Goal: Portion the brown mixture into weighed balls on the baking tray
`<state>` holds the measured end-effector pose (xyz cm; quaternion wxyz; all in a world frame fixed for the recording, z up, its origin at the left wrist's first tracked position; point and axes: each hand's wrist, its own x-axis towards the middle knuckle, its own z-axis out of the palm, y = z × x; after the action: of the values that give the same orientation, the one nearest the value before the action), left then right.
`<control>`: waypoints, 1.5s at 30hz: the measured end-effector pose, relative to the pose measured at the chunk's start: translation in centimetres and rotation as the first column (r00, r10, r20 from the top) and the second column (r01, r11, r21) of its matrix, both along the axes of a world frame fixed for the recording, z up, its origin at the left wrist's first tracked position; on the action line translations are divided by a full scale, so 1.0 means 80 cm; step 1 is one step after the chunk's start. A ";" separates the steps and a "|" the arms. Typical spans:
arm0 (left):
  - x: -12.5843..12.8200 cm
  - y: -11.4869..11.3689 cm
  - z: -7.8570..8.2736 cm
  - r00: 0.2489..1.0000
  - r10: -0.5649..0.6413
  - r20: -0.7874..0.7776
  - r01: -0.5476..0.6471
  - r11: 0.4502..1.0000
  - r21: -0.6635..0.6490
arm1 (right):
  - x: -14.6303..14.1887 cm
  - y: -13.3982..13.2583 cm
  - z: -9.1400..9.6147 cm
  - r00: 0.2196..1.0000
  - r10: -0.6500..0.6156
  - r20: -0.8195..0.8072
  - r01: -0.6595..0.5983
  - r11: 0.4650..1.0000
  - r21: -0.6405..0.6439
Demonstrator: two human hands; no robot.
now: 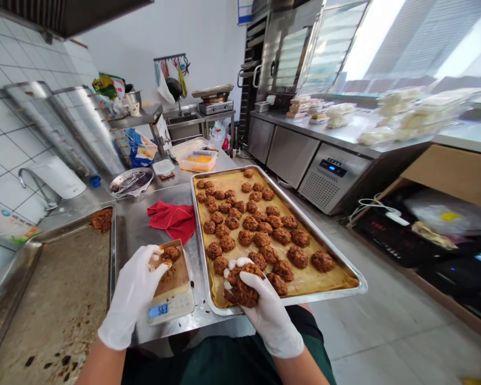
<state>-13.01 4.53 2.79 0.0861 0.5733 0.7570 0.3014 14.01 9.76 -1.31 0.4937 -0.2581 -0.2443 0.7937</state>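
My right hand [264, 307], in a white glove, is closed round a brown crumbly ball [244, 286] at the near corner of a paper-lined baking tray [347, 267] holding several rows of similar balls [260, 224]. My left hand [134, 291], also gloved, rests its fingers on the edge of a small digital scale [172, 305]; its fingers are bent and hold nothing I can make out. A small brown lump [170, 253] sits on the scale's platform. The display reads about 563.
A second large tray [64, 299] with crumbs and a leftover pile [101, 219] lies to the left. A red cloth [173, 220], a foil-covered bowl [131, 183] and plastic containers [198, 160] sit behind. Counters, an oven and the floor are to the right.
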 end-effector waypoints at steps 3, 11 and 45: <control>-0.003 0.032 -0.017 0.989 -0.063 -0.132 0.063 0.998 -0.007 | -0.007 0.012 -0.006 1.000 0.000 -0.003 0.000 1.000 -0.004; 0.004 0.040 -0.025 0.972 -0.145 -0.185 0.141 0.989 -0.031 | -0.006 0.016 -0.011 0.998 0.060 -0.016 -0.061 0.998 -0.029; 0.160 -0.002 -0.010 0.957 -0.290 -0.010 0.289 0.951 0.106 | -0.006 0.010 -0.023 0.977 0.189 0.101 -0.196 0.979 0.056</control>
<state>-0.17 4.40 1.99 0.1009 0.6810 0.6474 0.3271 13.54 10.55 -3.11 0.4104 -0.2544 -0.3176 0.8161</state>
